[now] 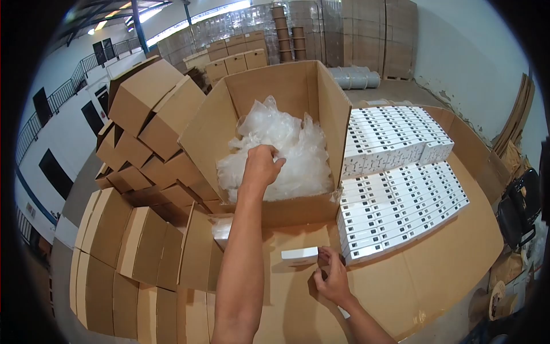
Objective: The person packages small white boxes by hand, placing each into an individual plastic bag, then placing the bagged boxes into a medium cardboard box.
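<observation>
My left hand [262, 166] reaches into a large open cardboard box [203, 137] and touches a heap of clear plastic bags [275, 129]. Its fingers curl down among the bags, with the fingertips hidden, so what they grip cannot be made out. Lower down, my right hand [332, 278] pinches the right end of a small white box [299, 255] just above the cardboard surface [286, 309]. Part of another white item [344, 312] shows under my right wrist. Close by on the right stand stacked rows of similar white boxes [404, 209] with small dark marks.
Brown cartons [149, 120] are piled on the left, with more cartons [103, 286] in front of them. A black chair [518, 200] stands at the right edge. Wrapped pallets [378, 34] and brown spools [281, 34] line the back.
</observation>
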{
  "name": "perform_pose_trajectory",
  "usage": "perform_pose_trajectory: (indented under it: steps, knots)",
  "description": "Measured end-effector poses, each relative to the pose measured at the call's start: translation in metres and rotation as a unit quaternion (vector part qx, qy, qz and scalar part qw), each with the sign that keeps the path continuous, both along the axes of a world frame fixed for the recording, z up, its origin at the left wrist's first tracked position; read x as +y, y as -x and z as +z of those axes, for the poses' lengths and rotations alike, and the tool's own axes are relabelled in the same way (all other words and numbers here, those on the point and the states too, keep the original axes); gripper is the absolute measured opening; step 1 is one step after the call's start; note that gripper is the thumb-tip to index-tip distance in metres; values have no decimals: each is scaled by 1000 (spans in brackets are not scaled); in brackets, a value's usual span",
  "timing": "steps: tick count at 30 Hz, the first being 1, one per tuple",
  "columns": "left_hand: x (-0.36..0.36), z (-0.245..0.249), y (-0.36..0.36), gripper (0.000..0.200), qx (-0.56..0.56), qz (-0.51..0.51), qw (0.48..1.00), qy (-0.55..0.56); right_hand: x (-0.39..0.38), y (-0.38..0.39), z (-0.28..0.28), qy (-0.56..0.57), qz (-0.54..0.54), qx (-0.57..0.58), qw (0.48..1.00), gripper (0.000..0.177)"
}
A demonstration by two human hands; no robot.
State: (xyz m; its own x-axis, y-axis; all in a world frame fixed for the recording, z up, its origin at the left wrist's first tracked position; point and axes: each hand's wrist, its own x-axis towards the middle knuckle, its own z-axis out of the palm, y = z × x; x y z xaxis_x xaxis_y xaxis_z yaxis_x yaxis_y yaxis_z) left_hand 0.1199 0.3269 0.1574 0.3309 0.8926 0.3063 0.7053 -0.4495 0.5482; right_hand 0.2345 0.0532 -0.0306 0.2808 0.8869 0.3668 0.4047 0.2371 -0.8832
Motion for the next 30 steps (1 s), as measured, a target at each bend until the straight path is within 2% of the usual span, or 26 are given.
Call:
perform_pose_trajectory:
  steps: [4,6,7,9,17,22,25,30]
  knots:
    - [19,6,-1,30,-72,11,997,-40,-1,0,3,8,-5,5,1000,52]
    - [23,10,0,28,-161,65,984,-36,-1,-1,2,15,-6,0,1000,52]
    - [25,12,-1,28,-160,64,984,-38,-1,-1,1,13,-6,1,1000,52]
    - [28,14,-1,26,-231,104,967,11,-1,-1,0,12,-6,3,1000,52]
    - [16,21,-4,24,-340,73,936,-63,-2,0,4,9,-7,13,1000,52]
    - [-30,46,2,20,-401,48,913,-62,0,0,-3,-5,-6,6,1000,55]
    - [-65,52,9,18,-458,-1,887,-64,-1,-1,-2,5,-3,-13,1000,59]
    - [-142,34,26,14,-519,-28,854,-21,-12,1,-5,8,-1,-16,1000,65]
